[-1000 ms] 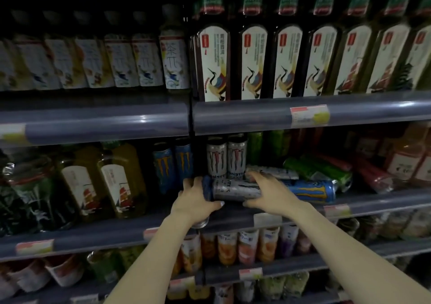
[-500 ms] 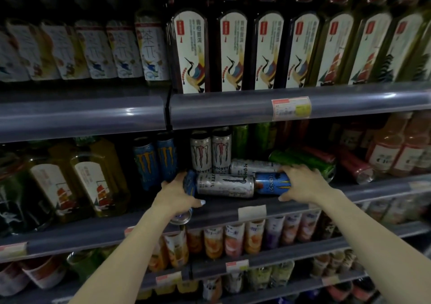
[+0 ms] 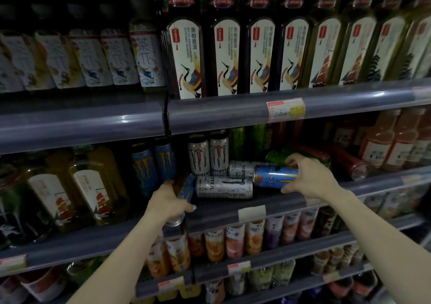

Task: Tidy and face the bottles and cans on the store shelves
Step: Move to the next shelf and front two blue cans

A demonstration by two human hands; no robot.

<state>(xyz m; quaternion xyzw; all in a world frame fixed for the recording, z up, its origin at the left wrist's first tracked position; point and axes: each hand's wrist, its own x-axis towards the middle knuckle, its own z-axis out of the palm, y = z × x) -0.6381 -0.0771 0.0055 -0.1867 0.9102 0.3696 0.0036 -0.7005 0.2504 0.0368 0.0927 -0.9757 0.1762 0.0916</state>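
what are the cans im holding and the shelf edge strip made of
Blue can in the right hand: likely thin printed aluminium, going by its glossy sheen. Blue can in the left hand: probably the same, with a bare silvery metal end showing. Shelf edge strip: looks like clear glossy plastic, with streaked highlights over a price tag.

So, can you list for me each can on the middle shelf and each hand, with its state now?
left hand: closed around a tilted blue can
right hand: gripping a lying blue can
white can in front: lying on its side
white can behind it: lying on its side
two white cans: upright
two blue cans: upright
green can: lying
red cans: lying
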